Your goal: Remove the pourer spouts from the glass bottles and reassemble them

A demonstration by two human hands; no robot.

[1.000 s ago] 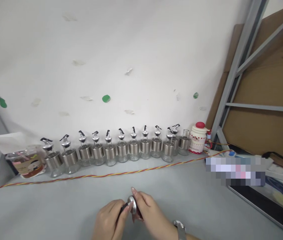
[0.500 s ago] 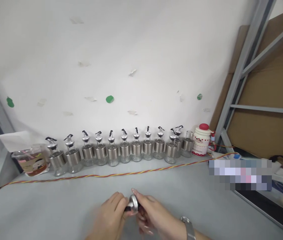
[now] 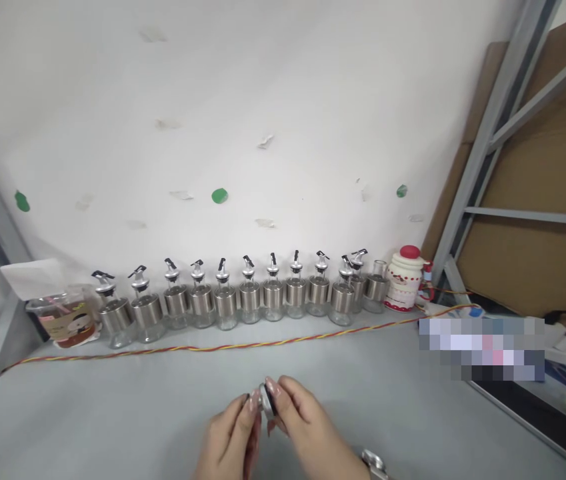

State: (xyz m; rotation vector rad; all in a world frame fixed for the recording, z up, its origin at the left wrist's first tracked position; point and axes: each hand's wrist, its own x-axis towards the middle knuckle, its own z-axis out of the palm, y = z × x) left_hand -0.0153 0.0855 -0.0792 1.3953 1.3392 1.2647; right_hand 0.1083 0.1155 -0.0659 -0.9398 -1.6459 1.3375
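Low in the middle of the view, both hands meet around a silver and black pour spout (image 3: pixel 265 402), held above the grey tabletop (image 3: pixel 127 413). My left hand (image 3: pixel 227 437) pinches its narrow end from the left. On the other side, the thumb and fingers of my right hand (image 3: pixel 307 427) press on the dark collar; a metal watch (image 3: pixel 374 460) is on that wrist. Fingers cover much of the spout. Beyond stand several glass oil bottles (image 3: pixel 225 303) with steel bands and similar spouts. One bottle (image 3: pixel 376 290) at the row's right end has a bare neck.
A twisted red and yellow cord (image 3: pixel 263 345) runs across the table before the bottles. At left stands a plastic cup (image 3: pixel 65 323); at right, a white jar (image 3: pixel 404 280) with a red knob. Metal frames and cardboard (image 3: pixel 537 267) flank the table, with clutter at right.
My left hand has turned and shifted its grip, thumb now along the spout. My right fingers have moved up onto the collar. The spout has tilted slightly; the bottles stand as before.
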